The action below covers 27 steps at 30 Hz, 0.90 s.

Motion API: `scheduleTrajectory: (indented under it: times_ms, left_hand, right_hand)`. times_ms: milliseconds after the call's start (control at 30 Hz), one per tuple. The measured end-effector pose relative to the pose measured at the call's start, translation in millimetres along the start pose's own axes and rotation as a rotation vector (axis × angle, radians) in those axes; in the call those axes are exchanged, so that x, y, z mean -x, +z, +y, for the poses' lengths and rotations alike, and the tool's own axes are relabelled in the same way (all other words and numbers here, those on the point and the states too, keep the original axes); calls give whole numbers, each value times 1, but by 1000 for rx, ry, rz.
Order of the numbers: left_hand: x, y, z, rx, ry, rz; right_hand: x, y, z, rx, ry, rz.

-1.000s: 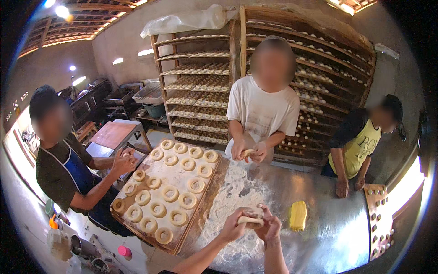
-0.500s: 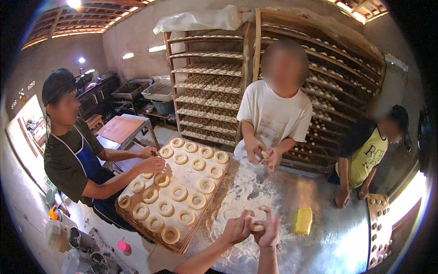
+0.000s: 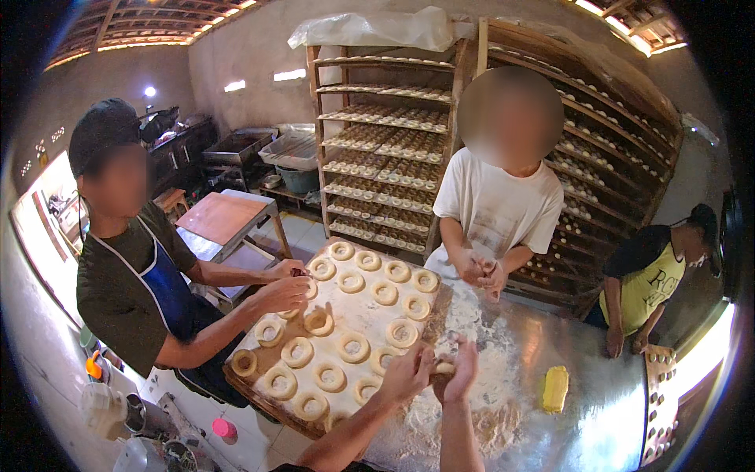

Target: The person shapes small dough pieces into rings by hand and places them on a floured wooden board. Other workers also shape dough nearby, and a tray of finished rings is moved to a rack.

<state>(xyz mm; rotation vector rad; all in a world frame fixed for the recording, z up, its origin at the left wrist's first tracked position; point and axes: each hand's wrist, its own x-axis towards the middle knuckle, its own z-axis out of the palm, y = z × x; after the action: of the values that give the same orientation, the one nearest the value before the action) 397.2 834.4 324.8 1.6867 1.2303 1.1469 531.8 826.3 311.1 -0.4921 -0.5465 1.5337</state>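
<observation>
Both my hands come together over the floured metal table point(image 3: 594, 370). Between my left hand point(image 3: 407, 374) and my right hand point(image 3: 460, 376) is a small piece of pale dough point(image 3: 444, 368). The fingers of each hand are curled about it, and part of it is hidden by them. Just left of my hands lies a floured wooden board point(image 3: 363, 315) carrying several rows of dough rings point(image 3: 352, 347). White flour point(image 3: 495, 417) is spread on the table under and beyond my hands.
A yellow block point(image 3: 554, 389) lies right of my hands. Co-workers stand at the left point(image 3: 149, 275), across the table point(image 3: 499, 204) and at the far right point(image 3: 653, 275). A board of small dough pieces point(image 3: 659, 401) is at the right edge. Loaded racks point(image 3: 385, 149) stand behind.
My view has shifted left, so the scene sits further right. My right hand's fingers have folded in around the dough. The left co-worker's hands have moved over the rings.
</observation>
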Motion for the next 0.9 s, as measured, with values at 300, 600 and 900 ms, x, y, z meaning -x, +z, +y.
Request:
scheduleTrajectory:
  times_ms: [300, 600, 900]
  left_hand:
    - [-55, -77, -38, -272, 60, -32]
    - [-116, -111, -81, -195, -167, -132]
    - [-186, -121, -145, -702, -280, -49]
  right_hand:
    - [-85, 25, 73, 712, -134, -4]
    - [-144, 25, 105, 879, -53, -41]
    - [-208, 28, 103, 1789, 153, 409]
